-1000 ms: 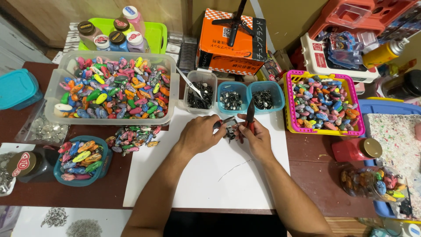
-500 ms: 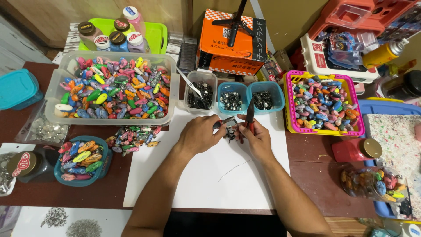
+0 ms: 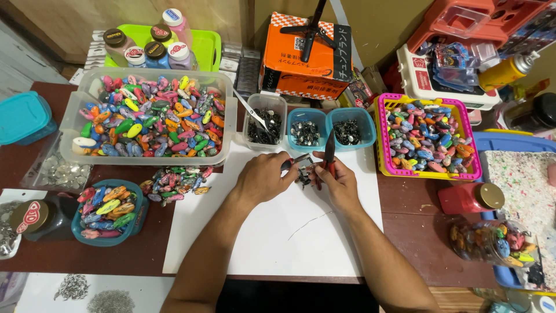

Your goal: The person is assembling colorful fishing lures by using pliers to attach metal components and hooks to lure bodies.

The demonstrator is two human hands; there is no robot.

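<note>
Two hands: meeting over white sheet (image 3: 272,232), near centre.
Left hand (image 3: 263,177): closed on red-handled pliers (image 3: 294,162).
Right hand (image 3: 341,182): gripping second pliers (image 3: 329,152), upright.
Small dark metal piece (image 3: 304,175): between hands, half hidden, hard to make out.
Blue tubs (image 3: 330,130): just beyond.

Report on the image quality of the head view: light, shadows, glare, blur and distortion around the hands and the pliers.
Head view: even, soft indoor light; only faint shadows under the left hand and right hand on the white sheet. No strong glare. Focus is sharp at the centre, but the small dark parts by the red-handled pliers are too tiny to resolve. Wide-angle bending shows at the edges, as on the clear tub.
</note>
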